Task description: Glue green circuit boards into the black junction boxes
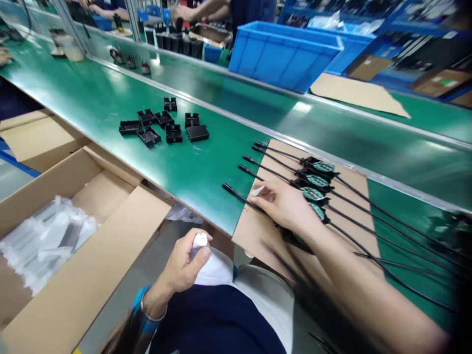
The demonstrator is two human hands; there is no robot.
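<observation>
My left hand is down by my lap, closed around a small white bottle-like object. My right hand rests on a brown cardboard sheet at the table's near edge, fingers curled over a small white piece beside the nearest black cable. Several black cables with green circuit boards lie side by side on the sheet, running off to the right.
Several black plastic housings lie on the green belt to the left. An open cardboard box with clear bags stands low at the left. A blue bin and cardboard lie beyond; other people work at the far side.
</observation>
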